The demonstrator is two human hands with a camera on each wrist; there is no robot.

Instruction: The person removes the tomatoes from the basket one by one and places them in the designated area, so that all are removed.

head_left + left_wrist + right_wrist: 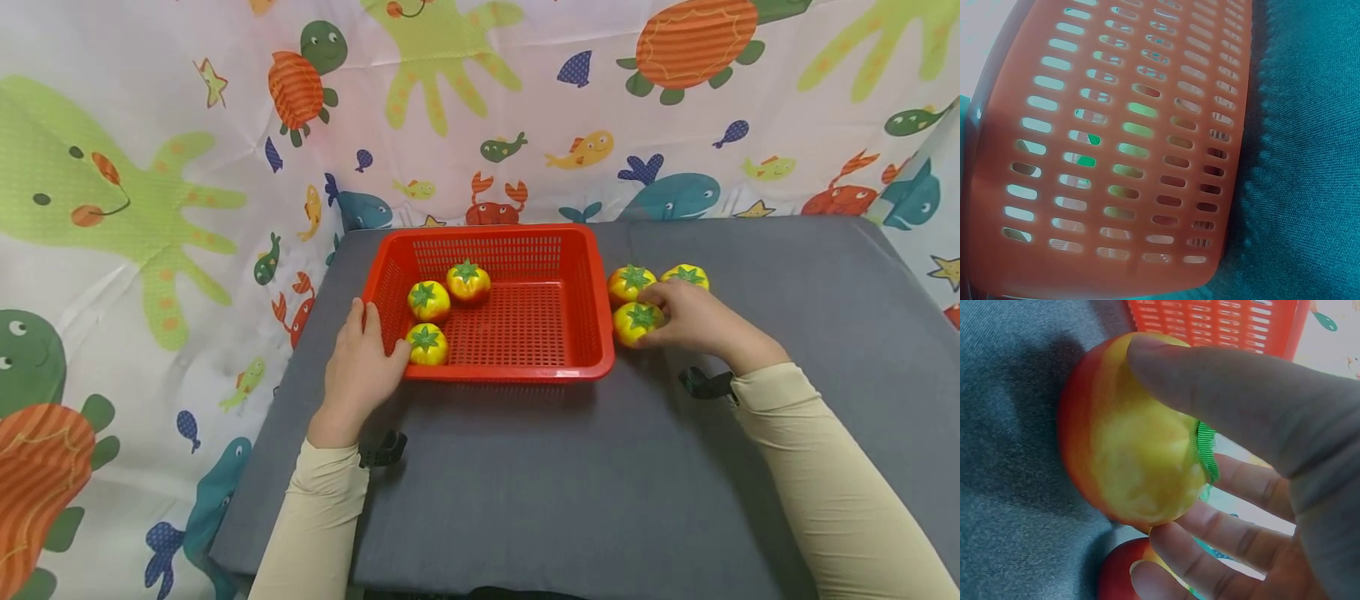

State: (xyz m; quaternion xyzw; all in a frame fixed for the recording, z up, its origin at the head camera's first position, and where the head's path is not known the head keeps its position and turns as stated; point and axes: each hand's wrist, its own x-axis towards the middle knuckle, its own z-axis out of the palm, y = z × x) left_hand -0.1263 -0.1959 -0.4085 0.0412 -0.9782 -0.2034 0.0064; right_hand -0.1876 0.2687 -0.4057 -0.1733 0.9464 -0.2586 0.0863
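A red plastic basket [489, 372] with slotted walls stands on the grey table. My left hand [360, 367] holds its near left corner, thumb at the front rim and fingers along the left side; the left wrist view shows only the basket's outer wall [1097, 206]. Inside lie three yellow-and-red toy tomatoes [429, 302] with green leafy tops. Right of the basket, my right hand [693, 323] grips the nearest toy tomato [1135, 437], thumb on one side and fingers on the other. Two more toy tomatoes, one near the basket [628, 282] and one behind the hand [686, 273], sit close by.
The grey table [525, 492] extends in front of the basket and to the right. A white curtain [465, 100] printed with sea animals hangs behind the table and along its left. Dark straps [705, 383] circle both wrists.
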